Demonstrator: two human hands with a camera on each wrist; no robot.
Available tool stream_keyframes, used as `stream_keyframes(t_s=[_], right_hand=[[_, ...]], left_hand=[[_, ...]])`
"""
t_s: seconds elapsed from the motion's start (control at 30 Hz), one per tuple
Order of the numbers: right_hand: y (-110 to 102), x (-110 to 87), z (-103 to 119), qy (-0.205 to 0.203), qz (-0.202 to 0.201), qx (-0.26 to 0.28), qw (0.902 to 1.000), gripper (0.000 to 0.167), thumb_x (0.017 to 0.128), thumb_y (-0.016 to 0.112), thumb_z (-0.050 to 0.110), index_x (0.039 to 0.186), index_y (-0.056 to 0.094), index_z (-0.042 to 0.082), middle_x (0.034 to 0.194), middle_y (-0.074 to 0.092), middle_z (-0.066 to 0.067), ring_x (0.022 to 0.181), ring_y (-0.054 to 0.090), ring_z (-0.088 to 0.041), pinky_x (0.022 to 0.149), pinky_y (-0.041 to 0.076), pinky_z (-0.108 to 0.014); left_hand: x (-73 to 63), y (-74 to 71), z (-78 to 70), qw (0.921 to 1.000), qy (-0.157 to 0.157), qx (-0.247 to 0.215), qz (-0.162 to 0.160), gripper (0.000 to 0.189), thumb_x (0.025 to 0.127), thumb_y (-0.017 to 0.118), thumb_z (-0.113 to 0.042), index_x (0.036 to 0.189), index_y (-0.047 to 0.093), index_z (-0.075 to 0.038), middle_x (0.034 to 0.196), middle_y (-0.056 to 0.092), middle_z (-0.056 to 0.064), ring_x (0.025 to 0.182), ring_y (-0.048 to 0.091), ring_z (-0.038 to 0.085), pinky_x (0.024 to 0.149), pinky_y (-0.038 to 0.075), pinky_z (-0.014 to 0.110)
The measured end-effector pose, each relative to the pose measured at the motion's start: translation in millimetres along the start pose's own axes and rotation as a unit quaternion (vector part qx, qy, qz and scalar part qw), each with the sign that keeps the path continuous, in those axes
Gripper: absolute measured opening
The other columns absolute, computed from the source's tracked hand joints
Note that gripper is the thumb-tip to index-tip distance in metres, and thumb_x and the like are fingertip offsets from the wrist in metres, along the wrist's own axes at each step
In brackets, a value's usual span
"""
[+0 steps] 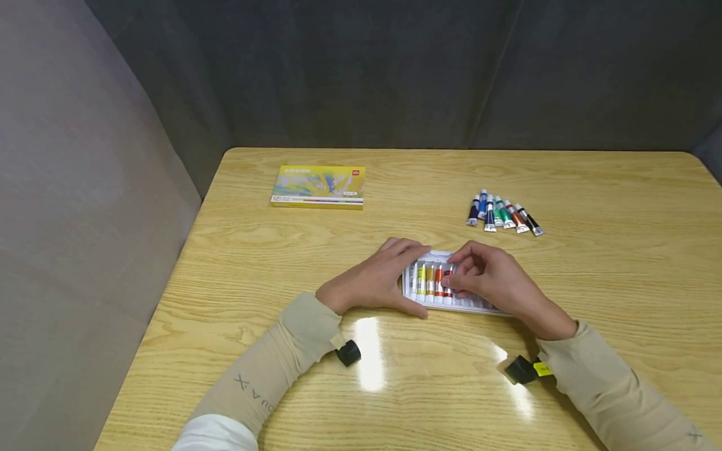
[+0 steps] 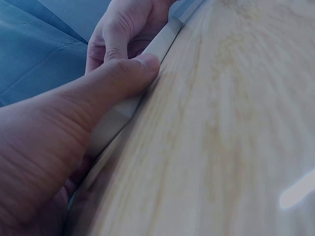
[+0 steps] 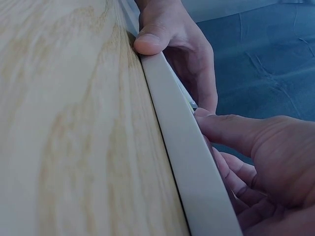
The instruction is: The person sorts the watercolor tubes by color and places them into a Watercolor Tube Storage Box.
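Note:
A white plastic paint tray lies on the table in front of the person. My left hand grips its left end, thumb along the near edge and fingers at the far side. In the tray's left part sit a white tube, a yellow tube, an ochre tube and an orange-red tube side by side. Over the tray's middle, my right hand pinches a dark red paint tube beside them. The right hand covers much of the tray's right part.
Several paint tubes in blue, green, brown and black lie in a loose group behind the tray to the right. A yellow paint box rests at the back left of the wooden table. Dark cloth hangs behind.

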State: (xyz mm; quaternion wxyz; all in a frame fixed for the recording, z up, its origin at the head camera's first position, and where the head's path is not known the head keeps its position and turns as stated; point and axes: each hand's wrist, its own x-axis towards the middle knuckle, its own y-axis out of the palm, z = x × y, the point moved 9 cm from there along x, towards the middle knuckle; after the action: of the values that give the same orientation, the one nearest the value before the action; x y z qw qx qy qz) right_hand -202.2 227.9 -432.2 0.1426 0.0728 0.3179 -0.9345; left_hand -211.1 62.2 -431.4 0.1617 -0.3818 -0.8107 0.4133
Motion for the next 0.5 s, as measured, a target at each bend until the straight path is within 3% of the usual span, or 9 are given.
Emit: stream_keyframes(t_s=[0.5], right_hand=[[-0.2,-1.2,0.8,0.004,0.0,0.0,1.0,0.038,0.091,0.08,0.022,0.12,0.063,0.003,0.092,0.068,-0.008,0.073,0.064,-0.01,0.066,0.06,-0.025]], left_hand=[[0.8,1.1,0.9,1.0,0.005,0.002,-0.004,0.114,0.074,0.084,-0.066,0.164,0.03,-0.02,0.165,0.035,-0.003,0.151,0.029,0.014,0.126,0.035,0.034]])
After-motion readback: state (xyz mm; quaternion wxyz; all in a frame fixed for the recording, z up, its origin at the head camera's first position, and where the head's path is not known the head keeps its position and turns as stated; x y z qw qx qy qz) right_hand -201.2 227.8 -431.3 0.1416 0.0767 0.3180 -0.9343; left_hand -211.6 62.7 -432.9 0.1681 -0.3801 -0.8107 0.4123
